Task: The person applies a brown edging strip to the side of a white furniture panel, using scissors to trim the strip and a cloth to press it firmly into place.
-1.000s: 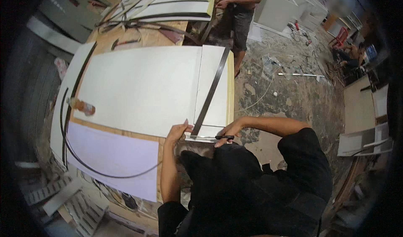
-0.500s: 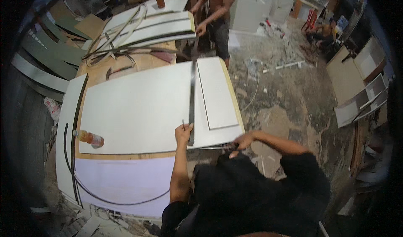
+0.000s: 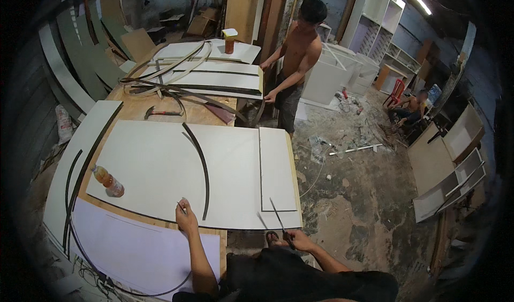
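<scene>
A large white panel (image 3: pixel 155 163) lies on the table before me, with a narrower white board (image 3: pixel 279 168) on its right end. My right hand (image 3: pixel 297 240) grips black-handled scissors (image 3: pixel 278 216) at the panel's near right corner, their blades spread apart and pointing away from me. Over the near edge, my left hand (image 3: pixel 186 216) pinches a thin dark stick like a pencil (image 3: pixel 181 207); its exact kind is unclear. Just right of that hand, a curved black edging strip (image 3: pixel 203 165) rests on the panel, apart from my fingers. An amber drink bottle (image 3: pixel 108 181) stands at the left.
Across the table, a co-worker (image 3: pixel 300 61) holds stacked white boards (image 3: pixel 214 78). A hammer (image 3: pixel 162 112) and coiled edging strips (image 3: pixel 166 82) lie between. A long white board (image 3: pixel 80 157) borders the left side. Scraps litter the floor (image 3: pixel 342 195) at right, where another person (image 3: pixel 412 109) sits low.
My left hand has let go of the black strip and moved left with the thin stick. The strip now lies curved further left. The scissors have swung up and opened. My view has tilted up.
</scene>
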Demonstrator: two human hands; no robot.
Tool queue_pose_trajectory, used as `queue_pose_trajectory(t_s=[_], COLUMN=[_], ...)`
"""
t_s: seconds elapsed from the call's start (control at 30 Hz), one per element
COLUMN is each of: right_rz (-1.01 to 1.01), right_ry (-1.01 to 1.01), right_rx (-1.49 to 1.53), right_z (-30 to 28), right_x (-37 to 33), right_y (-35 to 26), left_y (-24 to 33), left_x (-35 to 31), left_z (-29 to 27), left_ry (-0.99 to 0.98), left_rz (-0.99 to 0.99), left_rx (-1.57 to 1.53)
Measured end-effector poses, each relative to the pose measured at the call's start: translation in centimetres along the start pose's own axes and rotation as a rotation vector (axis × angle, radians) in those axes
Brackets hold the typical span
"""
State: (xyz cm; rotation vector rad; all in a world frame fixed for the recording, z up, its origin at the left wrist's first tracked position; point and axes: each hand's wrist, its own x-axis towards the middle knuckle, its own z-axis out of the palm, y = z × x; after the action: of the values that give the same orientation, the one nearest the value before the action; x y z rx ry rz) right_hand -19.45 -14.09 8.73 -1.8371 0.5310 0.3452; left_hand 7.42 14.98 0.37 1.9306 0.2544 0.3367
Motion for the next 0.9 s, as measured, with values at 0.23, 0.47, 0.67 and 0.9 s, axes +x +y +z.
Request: queue_pose_trajectory(t_s=[0.23, 0.47, 0.67, 0.9], right_rz=[-0.411, -0.434, -0.427, -0.260], right_ry=[0.090, 0.018, -0.045, 0.087], right_rx=[0.279, 0.425, 0.628, 0.608], right_z=[3.8, 5.6, -0.4, -10.0], right_x=[6.8, 11.9, 16.5, 27.9], right_y=[-9.1, -9.8, -10.3, -12.2], left_y=[7.9, 6.2, 12.8, 9.2], left_x=[-9.3, -12.3, -12.2, -14.4], left_z=[1.2, 4.0, 6.6, 5.5], left_ry=[-0.573, -0.578, -0.621, -0.433], left_rz=[0.003, -0.012, 0.177, 0.367], left_rx=[-0.276, -0.253, 0.003, 0.538])
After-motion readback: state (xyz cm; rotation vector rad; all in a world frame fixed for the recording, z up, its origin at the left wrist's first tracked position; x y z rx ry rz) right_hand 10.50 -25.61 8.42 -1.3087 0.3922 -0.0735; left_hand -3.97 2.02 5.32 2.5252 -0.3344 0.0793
